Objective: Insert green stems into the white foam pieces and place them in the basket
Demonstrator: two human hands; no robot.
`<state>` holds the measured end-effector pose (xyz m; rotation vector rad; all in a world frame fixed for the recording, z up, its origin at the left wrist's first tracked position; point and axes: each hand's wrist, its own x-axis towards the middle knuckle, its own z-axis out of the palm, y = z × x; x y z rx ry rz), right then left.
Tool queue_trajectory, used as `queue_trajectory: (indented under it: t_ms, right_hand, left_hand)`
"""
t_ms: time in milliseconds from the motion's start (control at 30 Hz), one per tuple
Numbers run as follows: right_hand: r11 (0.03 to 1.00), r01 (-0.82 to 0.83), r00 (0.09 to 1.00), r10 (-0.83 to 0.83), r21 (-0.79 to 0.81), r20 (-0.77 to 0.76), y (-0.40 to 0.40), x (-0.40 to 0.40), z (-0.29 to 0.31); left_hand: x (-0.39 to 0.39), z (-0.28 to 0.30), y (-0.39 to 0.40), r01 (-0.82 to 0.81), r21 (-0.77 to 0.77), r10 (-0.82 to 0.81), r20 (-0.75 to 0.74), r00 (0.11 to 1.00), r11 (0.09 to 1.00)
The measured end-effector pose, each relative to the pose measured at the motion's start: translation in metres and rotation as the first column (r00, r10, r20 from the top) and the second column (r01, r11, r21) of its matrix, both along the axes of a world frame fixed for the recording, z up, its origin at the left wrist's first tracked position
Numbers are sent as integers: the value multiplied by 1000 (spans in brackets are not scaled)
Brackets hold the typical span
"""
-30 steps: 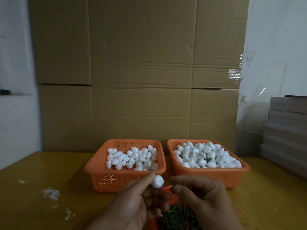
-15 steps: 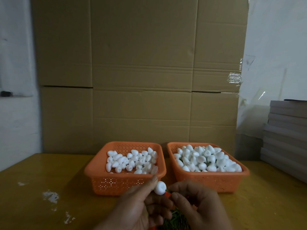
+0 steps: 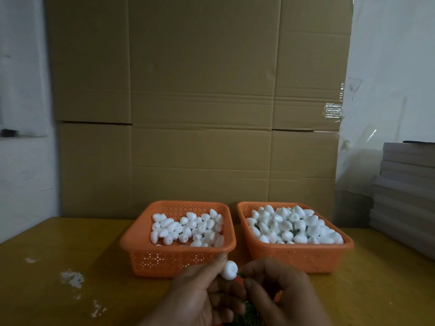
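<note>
**Foam piece pinched between both hands, in front of the two baskets**

I see my left hand [image 3: 197, 295] low in the view, its grip closed round one white foam piece [image 3: 229, 269]: the forefinger lies along the piece's left side and the other fingers curl under it. The piece sits just in front of the left basket [image 3: 179, 260], near its front right corner, and above the table [image 3: 70, 267].

My right hand [image 3: 282, 295] is just beside it, fingers curled, its grip pinching a green stem [image 3: 240, 275]. Only a short green tip shows between the fingertips and the foam piece, touching the piece's lower right side. I cannot tell how far the stem is in.

The left basket is orange and holds a loose layer of white foam pieces [image 3: 188, 228], filling it only partway. The right basket [image 3: 303, 257], also orange, stands just beside it with a narrow gap between, and is heaped with white foam pieces [image 3: 294, 225]; bits of green show among them.

Below my hands a bunch of green stems [image 3: 247, 316] shows at the bottom edge, with some orange rim near it. White flecks [image 3: 73, 278] lie on the table to the left. Cardboard boxes [image 3: 200, 102] stand behind the baskets, and grey boards [image 3: 407, 189] are stacked at right.
</note>
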<state>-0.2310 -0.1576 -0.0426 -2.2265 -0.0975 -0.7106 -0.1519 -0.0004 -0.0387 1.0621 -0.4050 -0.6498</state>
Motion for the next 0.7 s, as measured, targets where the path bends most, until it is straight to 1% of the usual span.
queue_trajectory:
  t_ms: [133,367,500,633,700]
  right_hand:
    - [1000,8,999,-6,-28,53,0,-2,1]
    - [996,-1,993,12,-91,119,0,2,-1]
    - [996,4,993,6,-89,115,-2,2,-2]
    - [998,24,998,-20,-57,66,-6,2,-3]
    - [998,22,997,-17,-58,74,-5,1,-2]
  left_hand:
    - [0,0,-1,-14,7,14,12,1000,1000]
    - [2,-3,0,25,-24,-24,29,999,999]
    - [4,-6,-2,-11,-22,12,41,999,1000]
    - [6,-7,-3,-56,-1,56,70,996,998]
    - [6,-8,-3,-80,10,79,74,994,997]
